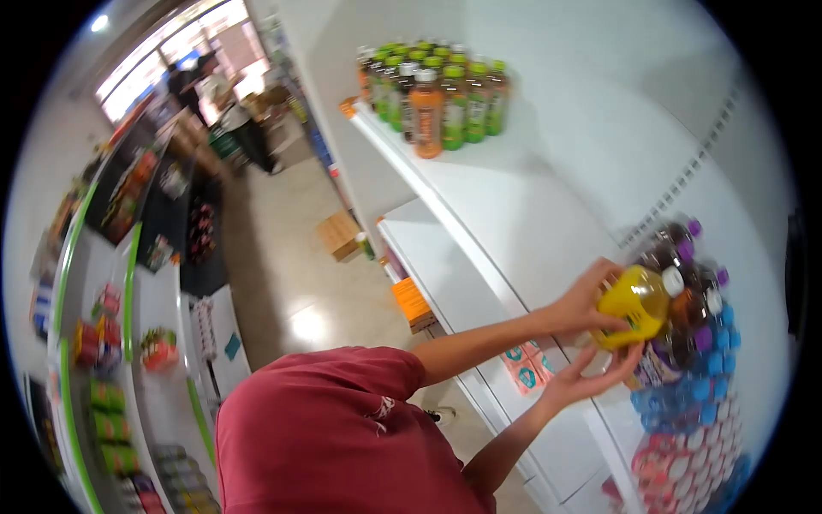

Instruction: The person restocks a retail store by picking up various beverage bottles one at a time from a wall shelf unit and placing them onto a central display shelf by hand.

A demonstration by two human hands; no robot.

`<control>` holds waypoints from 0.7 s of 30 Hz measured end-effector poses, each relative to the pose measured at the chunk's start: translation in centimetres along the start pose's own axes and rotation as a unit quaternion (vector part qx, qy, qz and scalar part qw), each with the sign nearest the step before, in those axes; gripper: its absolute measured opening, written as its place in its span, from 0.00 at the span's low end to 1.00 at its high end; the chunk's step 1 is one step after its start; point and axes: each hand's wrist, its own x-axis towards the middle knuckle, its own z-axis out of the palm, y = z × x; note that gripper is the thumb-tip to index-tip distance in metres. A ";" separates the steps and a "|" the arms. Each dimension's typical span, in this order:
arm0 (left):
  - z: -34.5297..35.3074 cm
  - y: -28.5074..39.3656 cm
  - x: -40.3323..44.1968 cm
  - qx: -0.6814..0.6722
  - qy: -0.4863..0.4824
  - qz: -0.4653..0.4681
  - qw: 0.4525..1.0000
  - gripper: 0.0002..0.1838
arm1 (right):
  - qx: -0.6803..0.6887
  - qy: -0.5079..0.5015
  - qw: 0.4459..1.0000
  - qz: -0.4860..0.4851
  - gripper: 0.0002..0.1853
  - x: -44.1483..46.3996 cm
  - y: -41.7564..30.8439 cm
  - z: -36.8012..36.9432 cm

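Observation:
My left hand (591,301) is closed around a bottle of yellow drink (635,301) with a white cap, tilted with its cap toward the upper right. Just below it, my right hand (591,377) has thumb and fingers apart, its fingertips at the underside of the same bottle. Dark drink bottles (676,343) with purple and white caps stand right behind the yellow one. Blue-capped water bottles (685,398) are lined up beside them, partly hidden by my right hand. The image is slightly blurred around the hands.
Green-capped and orange drink bottles (428,111) stand grouped on the white shelf (514,206). Pink-and-white bottles (685,467) fill the lower right. Cartons (340,236) sit on the aisle floor. Stocked shelving (128,343) runs opposite, and people (227,107) are near the entrance.

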 end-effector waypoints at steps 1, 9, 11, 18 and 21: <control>-0.2 0.4 -0.1 -0.001 -0.004 -0.005 1.000 0.46 | 0.008 -0.004 1.000 -0.004 0.33 -0.1 0.0 0.0; -1.1 3.7 -3.7 -0.031 0.019 -0.029 0.999 0.50 | 0.065 -0.042 0.997 -0.010 0.29 -0.8 2.7 -1.1; -2.3 4.7 -5.0 -0.008 0.044 -0.012 0.999 0.51 | 0.112 -0.060 0.992 0.005 0.29 -0.7 3.3 -1.3; -9.4 12.3 -10.1 0.169 0.114 0.118 0.972 0.55 | 0.422 -0.058 0.884 0.196 0.35 -1.0 -7.3 3.3; -13.5 15.9 -12.7 0.242 0.159 0.180 0.940 0.58 | 0.541 -0.180 0.806 0.155 0.40 -2.1 -11.9 4.9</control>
